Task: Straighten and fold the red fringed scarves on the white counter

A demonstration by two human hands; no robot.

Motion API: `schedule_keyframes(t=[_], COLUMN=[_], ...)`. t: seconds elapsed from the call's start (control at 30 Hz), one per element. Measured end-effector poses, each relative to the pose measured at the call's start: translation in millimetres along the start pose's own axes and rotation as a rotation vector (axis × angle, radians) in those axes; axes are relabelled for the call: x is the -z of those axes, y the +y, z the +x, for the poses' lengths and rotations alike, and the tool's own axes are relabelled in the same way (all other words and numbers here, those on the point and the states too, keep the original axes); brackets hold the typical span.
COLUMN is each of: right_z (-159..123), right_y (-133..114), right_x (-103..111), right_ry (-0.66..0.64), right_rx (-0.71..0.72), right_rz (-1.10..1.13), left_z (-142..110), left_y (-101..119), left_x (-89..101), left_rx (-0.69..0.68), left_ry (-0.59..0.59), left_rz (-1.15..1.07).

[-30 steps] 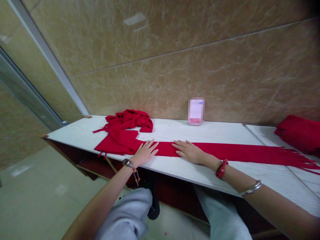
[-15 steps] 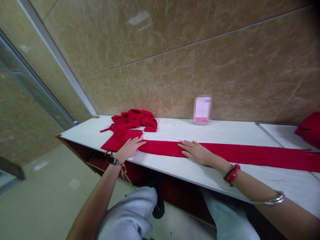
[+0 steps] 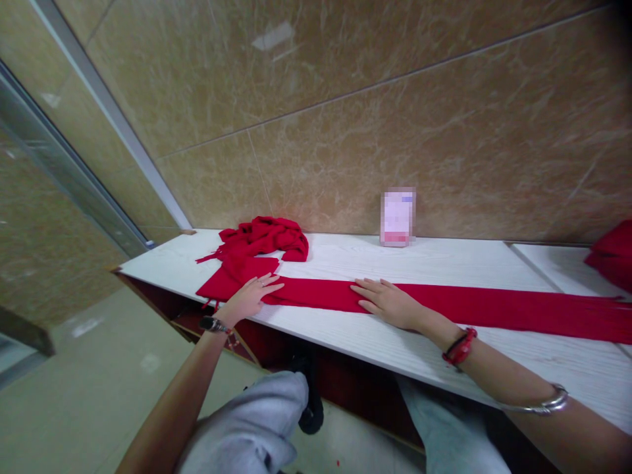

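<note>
A long red scarf [image 3: 316,293] lies in a flat, narrow strip along the white tabletop [image 3: 345,260] and runs out of view on the right. My left hand [image 3: 249,297] rests on it near its left end, fingers spread, where the cloth widens into a slanted flap. Flat on the middle of the strip is my right hand [image 3: 388,303], its fingers stretched out. Neither hand grips the cloth. Behind my left hand, a crumpled red fringed cloth [image 3: 269,237] sits in a loose heap and touches the flap.
A blurred pinkish upright object [image 3: 397,218] leans at the tiled wall [image 3: 345,151]. More red fabric [image 3: 612,257] is bunched at the far right. Dark red open shelves [image 3: 355,382] lie under the table's front edge, close to my knees.
My left hand has slid slightly left along the scarf. My right hand stays in about the same place, and the heap of cloth has not moved.
</note>
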State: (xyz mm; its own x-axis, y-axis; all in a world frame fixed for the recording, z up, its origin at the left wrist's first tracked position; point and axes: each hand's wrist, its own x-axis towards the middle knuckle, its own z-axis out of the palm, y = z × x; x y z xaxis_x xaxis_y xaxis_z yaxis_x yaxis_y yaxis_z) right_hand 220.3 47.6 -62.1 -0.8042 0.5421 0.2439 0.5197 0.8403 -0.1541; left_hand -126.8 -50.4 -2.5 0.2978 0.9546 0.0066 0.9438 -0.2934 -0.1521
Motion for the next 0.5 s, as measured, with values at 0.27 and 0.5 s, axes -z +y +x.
schedule_keyframes(t=[0.27, 0.5], right_z=[0.2, 0.1], right_y=[0.6, 2.3], right_x=[0.0, -2.1], right_ry=[-0.008, 0.006], right_rx=[-0.007, -0.003], right_rz=[0.012, 0.035], left_z=[6.7, -14.8], left_y=[-16.3, -23.8], left_x=[14.4, 6.5], left_rx=[-0.015, 0.064], left_ry=[0.005, 0.191], left_rz=[0.089, 0.249])
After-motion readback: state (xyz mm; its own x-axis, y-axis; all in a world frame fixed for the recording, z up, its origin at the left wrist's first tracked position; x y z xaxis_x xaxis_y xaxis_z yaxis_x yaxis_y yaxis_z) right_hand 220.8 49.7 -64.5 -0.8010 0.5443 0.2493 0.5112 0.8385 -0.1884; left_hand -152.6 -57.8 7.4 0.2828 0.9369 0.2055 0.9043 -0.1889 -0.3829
